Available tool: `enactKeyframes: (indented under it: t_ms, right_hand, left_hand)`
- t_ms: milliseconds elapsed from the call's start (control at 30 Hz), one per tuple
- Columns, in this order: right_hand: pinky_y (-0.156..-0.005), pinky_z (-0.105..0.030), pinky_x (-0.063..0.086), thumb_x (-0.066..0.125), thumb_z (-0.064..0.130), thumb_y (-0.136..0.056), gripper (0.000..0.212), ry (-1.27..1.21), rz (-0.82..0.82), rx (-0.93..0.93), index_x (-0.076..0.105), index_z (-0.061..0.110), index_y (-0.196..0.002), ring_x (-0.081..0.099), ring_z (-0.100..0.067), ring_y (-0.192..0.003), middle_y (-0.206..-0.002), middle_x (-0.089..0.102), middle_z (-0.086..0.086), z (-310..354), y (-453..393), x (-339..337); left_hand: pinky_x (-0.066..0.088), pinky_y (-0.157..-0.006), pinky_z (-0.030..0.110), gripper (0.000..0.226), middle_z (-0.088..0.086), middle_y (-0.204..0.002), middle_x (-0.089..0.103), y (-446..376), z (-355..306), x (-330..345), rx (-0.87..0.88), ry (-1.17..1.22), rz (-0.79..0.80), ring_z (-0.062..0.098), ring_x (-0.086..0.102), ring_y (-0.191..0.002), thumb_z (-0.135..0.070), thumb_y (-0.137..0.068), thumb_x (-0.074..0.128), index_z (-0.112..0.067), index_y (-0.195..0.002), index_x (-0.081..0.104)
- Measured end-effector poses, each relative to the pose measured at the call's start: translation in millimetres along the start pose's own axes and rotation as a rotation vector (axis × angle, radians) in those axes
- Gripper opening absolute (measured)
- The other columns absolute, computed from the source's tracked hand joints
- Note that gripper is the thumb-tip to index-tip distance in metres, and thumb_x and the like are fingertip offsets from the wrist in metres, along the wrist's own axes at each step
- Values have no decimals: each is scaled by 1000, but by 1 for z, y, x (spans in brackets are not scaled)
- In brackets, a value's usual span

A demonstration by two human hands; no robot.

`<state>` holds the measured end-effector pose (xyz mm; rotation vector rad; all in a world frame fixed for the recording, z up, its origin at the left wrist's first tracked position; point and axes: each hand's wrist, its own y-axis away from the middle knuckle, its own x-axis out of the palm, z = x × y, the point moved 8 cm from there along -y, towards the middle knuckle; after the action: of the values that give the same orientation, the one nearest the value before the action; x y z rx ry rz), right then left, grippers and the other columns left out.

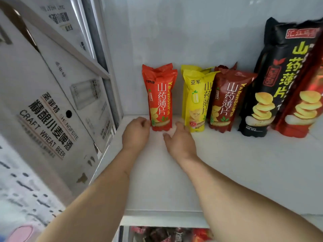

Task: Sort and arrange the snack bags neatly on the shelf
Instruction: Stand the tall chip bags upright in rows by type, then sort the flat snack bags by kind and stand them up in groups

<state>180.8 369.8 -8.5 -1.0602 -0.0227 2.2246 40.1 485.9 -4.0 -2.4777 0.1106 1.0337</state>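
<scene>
On the white shelf (pixel 227 163) stand upright chip bags in a row along the back wall: orange bags (pixel 160 96), yellow bags (pixel 196 100), dark red bags (pixel 225 100), a tall black bag (pixel 272 81) and a tall red bag (pixel 307 102) at the right edge. My left hand (pixel 135 134) lies with curled fingers at the lower left corner of the front orange bag, touching it. My right hand (pixel 180 140) rests on the shelf with relaxed fingers, its fingertips between the orange and yellow bags' bases.
White cardboard beer boxes (pixel 49 109) are stacked outside the shelf unit's left side. A metal upright (pixel 111 95) frames the left side. Below the shelf's front lip (pixel 166 220), more snack packs (pixel 166 234) show on a lower level.
</scene>
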Motion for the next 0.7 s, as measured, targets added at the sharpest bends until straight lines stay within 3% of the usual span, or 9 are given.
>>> enactKeyframes:
  t_ms: [100, 200, 267, 433, 700]
  right_hand:
    - [-87, -37, 44, 48, 32, -98, 37, 305, 27, -204, 53, 13, -128, 51, -31, -116, -126, 54, -10, 2, 29, -29]
    - [-81, -38, 42, 44, 26, -98, 29, 547, 35, -385, 59, 12, -119, 52, -32, -109, -117, 57, -10, -10, 64, -71]
    - [-77, -36, 39, 44, 22, -98, 27, 638, 37, -441, 60, 12, -116, 52, -31, -107, -115, 58, -10, -27, 86, -105]
    - [-70, -33, 30, 46, 18, -96, 23, 765, 21, -470, 60, 11, -113, 54, -29, -101, -110, 59, -9, -83, 142, -201]
    - [-72, -36, 38, 45, 18, -96, 22, 827, -84, -362, 60, 11, -111, 56, -30, -100, -108, 60, -10, -159, 196, -336]
  left_hand:
    - [50, -62, 36, 30, 11, -89, 70, 57, -54, -6, 461, -473, -69, 35, 65, -74, -28, -95, 50, -10, -93, 74]
    - [46, -49, 30, 37, 8, -65, 64, 116, -109, -5, 751, -610, -158, 31, 61, -53, -29, -86, 45, -12, -66, 70]
    - [48, -51, 31, 36, 7, -62, 63, 150, -138, 0, 808, -617, -160, 30, 61, -53, -28, -86, 46, -12, -64, 68]
    - [48, -55, 31, 16, 4, -64, 63, 229, -215, 30, 831, -593, -56, 30, 61, -57, -21, -81, 75, -12, -68, 70]
    - [47, -70, 37, 26, 7, -83, 66, 313, -352, 73, 952, -403, -22, 32, 63, -77, -26, -98, 53, -10, -87, 71]
